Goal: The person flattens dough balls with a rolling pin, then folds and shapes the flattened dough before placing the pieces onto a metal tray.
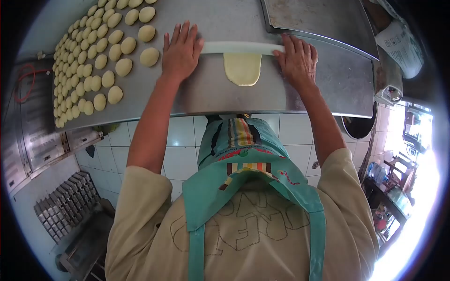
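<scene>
On the metal table (211, 96), a flattened piece of dough (242, 70) is being covered along its far edge by a white rolling pin (241, 48), and its rounded end is pointing back towards the person's body. Crosswise the pin is lying, from hand to hand, and here is the line that is counting: the dough is being framed between the two hands, just on the body side of the pin, with the right hand (297, 58) sitting slightly nearer to it than the left hand (182, 50). Neither hand is being laid on the dough itself. As for its long axis, that is not being shown, since the far part is being hidden by the pin.

Now the hands: both are being held open, palms down. By the left, fingers are being stretched away from the body over one end of the pin; by the right, the other end is being covered, fingers slightly bent. Off beyond the left hand, rows of dough balls (123, 67) are being displayed, while past the right hand's fingertips a metal tray (323, 18) is resting.
</scene>
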A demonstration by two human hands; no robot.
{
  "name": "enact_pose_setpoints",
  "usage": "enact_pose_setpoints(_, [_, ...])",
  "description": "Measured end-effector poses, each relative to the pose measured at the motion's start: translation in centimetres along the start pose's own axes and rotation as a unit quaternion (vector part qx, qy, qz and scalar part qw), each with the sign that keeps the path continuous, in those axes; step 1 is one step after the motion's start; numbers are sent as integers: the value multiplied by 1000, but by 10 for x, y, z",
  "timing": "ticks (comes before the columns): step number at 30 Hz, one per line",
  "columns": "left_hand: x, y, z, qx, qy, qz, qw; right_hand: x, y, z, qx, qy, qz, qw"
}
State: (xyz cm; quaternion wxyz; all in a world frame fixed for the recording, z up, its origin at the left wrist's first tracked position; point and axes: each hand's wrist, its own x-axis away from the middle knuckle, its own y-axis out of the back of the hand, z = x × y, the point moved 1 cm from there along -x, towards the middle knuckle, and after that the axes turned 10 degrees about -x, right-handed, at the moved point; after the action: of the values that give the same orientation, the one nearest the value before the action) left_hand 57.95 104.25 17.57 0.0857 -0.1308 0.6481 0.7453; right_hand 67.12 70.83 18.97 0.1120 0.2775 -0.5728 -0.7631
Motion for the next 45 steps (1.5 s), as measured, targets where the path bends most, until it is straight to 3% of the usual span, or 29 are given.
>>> enact_pose_setpoints(2, [-14,-13,2,-3,29,-35,999,-7,4,-2,-7,16,-6,1000])
enact_pose_setpoints(5, [-27,0,-4,93,99,23,990,-17,10,-11,-66,42,45,996])
enact_pose_setpoints(8, [-28,14,-3,99,51,15,994,-26,32,-9,-104,52,77,990])
enact_pose_setpoints(11, [-20,39,1,69,1,-63,996,-22,48,-8,-120,68,64,988])
enact_pose_setpoints(17, [63,46,-32,45,-20,-10,999,44,42,-1,-106,103,51,988])
enact_pose_setpoints(22, [133,70,-65,89,31,-8,995,97,46,-1,-126,95,63,985])
enact_pose_setpoints(25, [127,74,-57,143,6,-11,990,69,53,-7,-120,140,68,981])
enact_pose_setpoints(31, [111,108,-57,84,83,23,993,-14,35,2,-139,244,19,959])
enact_pose_setpoints(37, [159,107,-77,25,170,44,984,-28,0,26,-99,310,67,943])
enact_pose_setpoints(45, [201,121,-92,123,238,74,961,-33,4,45,-120,366,90,918])
